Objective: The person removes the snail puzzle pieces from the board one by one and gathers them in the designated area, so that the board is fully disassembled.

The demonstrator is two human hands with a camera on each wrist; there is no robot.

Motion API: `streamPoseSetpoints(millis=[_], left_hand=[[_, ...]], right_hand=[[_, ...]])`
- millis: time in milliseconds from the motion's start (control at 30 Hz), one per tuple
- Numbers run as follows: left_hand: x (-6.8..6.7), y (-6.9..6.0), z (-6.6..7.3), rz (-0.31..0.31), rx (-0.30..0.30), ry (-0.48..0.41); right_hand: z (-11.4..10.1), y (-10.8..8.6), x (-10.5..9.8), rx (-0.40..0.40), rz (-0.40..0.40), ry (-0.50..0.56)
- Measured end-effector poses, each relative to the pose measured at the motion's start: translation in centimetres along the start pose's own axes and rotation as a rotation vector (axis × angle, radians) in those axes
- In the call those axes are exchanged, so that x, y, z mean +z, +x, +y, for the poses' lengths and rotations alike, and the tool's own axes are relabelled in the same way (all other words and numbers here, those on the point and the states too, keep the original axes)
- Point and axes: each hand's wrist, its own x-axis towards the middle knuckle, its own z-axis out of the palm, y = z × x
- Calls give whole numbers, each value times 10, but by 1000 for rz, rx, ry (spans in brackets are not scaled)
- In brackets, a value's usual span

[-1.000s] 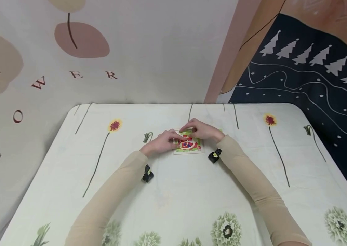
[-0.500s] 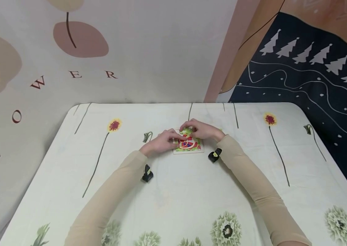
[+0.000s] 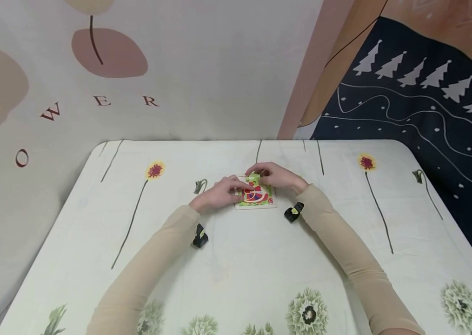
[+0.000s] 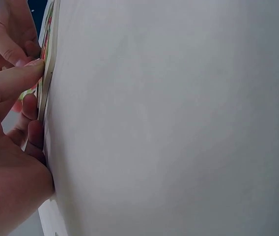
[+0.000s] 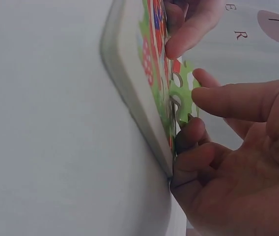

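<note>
A small jigsaw puzzle board [image 3: 257,199] with a red, green and blue picture lies on the table between both hands. My left hand [image 3: 220,193] holds the board at its left side; the left wrist view shows its thumb [image 4: 29,73] on the board's near part and other fingers curled against the edge. At the far edge, my right hand [image 3: 279,177] pinches a green puzzle piece [image 5: 182,96] between thumb and fingers. The piece stands tilted up from the board's face, with its notches visible in the right wrist view. Its far part is hidden behind the fingers.
A white tablecloth [image 3: 236,270] with printed flowers covers the table. The table's far edge meets a pale printed backdrop [image 3: 219,70], with a dark cloth [image 3: 407,111] on the right. Black wrist devices sit at the left wrist [image 3: 200,236] and right wrist [image 3: 293,212].
My right hand has shifted slightly right, and the green piece in its fingers shows more clearly at the board's far edge. The left hand and the board have stayed put.
</note>
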Motion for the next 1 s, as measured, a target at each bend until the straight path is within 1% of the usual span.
streamPoseSetpoints(millis=[133,367,733,833,1000], left_hand=[[0,0,0,-1,-4,6],[0,0,0,-6,-20,22],[0,1,-2,-15,-25,28],[0,1,-2,-14,-25,24],[0,0,-1,-15,-26,33]], right_hand=[[1,1,0,6,39,10],[0,0,0,43,103,57],[-1,-6,-3,70,131,65],[-2,-9,-4,61,142,52],[-2,-18,-6,10,139,41]])
